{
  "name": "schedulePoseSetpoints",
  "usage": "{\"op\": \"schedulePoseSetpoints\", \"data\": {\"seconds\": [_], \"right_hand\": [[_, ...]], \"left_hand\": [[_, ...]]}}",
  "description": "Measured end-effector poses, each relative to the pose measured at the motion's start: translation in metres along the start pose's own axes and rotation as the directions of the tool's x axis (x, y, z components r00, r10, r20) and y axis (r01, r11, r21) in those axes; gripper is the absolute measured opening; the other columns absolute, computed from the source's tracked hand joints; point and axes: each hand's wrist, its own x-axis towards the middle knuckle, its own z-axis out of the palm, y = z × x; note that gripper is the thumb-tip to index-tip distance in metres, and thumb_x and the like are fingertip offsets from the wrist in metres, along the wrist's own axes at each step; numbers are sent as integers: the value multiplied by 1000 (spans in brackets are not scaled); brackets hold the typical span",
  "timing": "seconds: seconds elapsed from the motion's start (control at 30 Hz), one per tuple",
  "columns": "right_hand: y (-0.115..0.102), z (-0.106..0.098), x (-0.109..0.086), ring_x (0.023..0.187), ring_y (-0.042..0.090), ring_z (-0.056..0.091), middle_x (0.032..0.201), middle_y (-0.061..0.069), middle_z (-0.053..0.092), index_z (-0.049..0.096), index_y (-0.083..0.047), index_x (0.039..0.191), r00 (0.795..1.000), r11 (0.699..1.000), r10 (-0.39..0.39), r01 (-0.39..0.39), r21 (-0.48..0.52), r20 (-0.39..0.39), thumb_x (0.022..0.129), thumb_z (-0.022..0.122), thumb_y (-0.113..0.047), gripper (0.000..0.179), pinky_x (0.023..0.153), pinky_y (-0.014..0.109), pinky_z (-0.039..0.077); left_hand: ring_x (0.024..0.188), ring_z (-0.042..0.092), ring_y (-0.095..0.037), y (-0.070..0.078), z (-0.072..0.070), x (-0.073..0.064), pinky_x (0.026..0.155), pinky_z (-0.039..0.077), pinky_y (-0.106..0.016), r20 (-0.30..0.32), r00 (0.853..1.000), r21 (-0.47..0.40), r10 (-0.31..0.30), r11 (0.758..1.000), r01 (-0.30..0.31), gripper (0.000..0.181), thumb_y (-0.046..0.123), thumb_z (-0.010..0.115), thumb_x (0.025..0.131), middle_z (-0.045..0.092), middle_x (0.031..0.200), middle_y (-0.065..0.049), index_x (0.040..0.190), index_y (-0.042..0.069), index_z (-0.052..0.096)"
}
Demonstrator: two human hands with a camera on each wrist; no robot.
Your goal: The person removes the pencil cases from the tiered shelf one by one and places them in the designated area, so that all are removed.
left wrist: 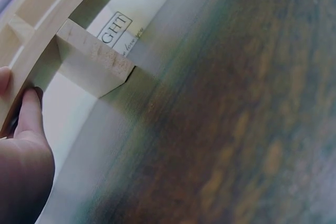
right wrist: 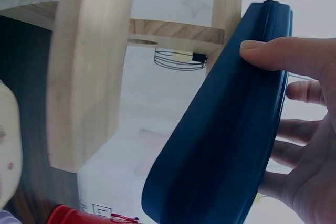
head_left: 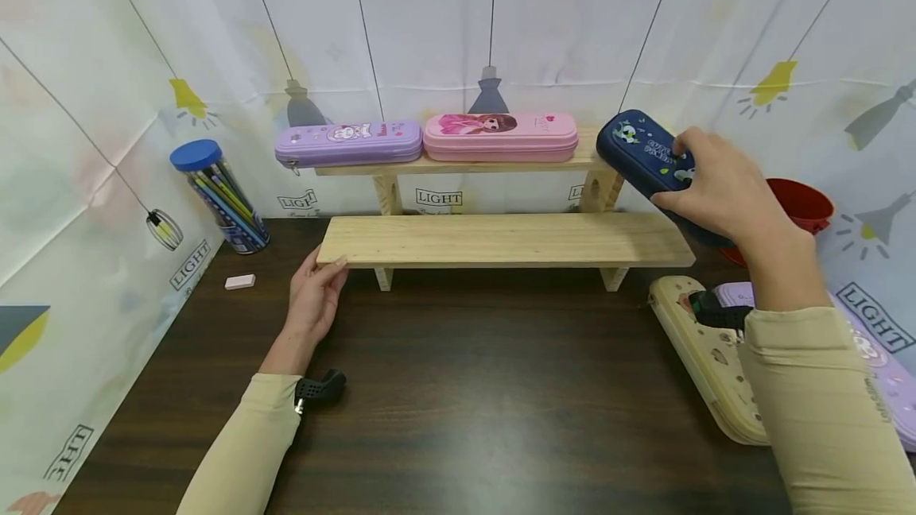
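- Head view: the two hands are well apart. The left hand (head_left: 315,300) pinches the front left corner of the lower board (head_left: 501,239) of a wooden rack (head_left: 385,278), probably to steady it.
- The right hand (head_left: 723,185) grips a navy pencil case (head_left: 640,151) around its sides, tilted, by the upper board's (head_left: 588,151) right end; a sideways grip seems to suit that long, flat shape.
- On the upper board a purple case (head_left: 351,144) and a pink case (head_left: 501,138) lie end to end, presumably because the board is narrow; the purple one overhangs its left end.
- Near the table's (head_left: 465,372) back left corner stands a pencil tub (head_left: 227,205), an eraser (head_left: 239,282) before it. Toward the right edge lie a cream case (head_left: 704,352) and a lilac case (head_left: 887,376), partly behind the sleeve (head_left: 823,412); a red bucket (head_left: 797,201) stands farther back.
- Left wrist view: fingers clasp the board's edge from both sides.
- Right wrist view: thumb on one side of the navy case, fingers opposite. Whether it touches the upper board, I cannot tell.
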Motion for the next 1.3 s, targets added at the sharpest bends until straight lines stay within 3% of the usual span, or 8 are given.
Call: {"op": "schedulePoseSetpoints", "data": {"seconds": [0.4,0.73,1.1,1.3], "right_hand": [[2,29,-37,117,49,43,137,32,45,36,-2,141,997,993,73,-70,91,-36,84,74,-42,79,95,75,44],[-3,42,-60,116,50,46,137,31,46,35,-5,143,996,988,80,-75,132,-37,84,75,-46,82,93,75,45],[-17,52,-67,116,49,49,140,29,46,35,-9,143,996,984,90,-91,155,13,83,76,-47,82,93,73,48],[-32,56,-72,117,47,50,139,27,47,35,-9,141,997,983,53,-63,175,61,83,77,-46,81,94,71,49]], "left_hand": [[131,54,-12,-2,1,1,103,50,-17,-13,1000,-36,-17,999,17,69,-1,59,97,32,160,-10,157,15,28],[143,42,-20,-5,5,1,105,49,-17,17,1000,-25,-18,1000,19,68,-2,55,99,29,161,-11,158,13,25],[143,43,-20,-2,4,0,104,49,-17,0,1000,-12,-13,1000,13,71,-1,58,98,27,162,-11,158,13,24],[140,46,-17,0,2,-1,103,50,-16,-6,1000,-13,-16,1000,16,72,-1,59,97,27,162,-11,158,13,24]]}}
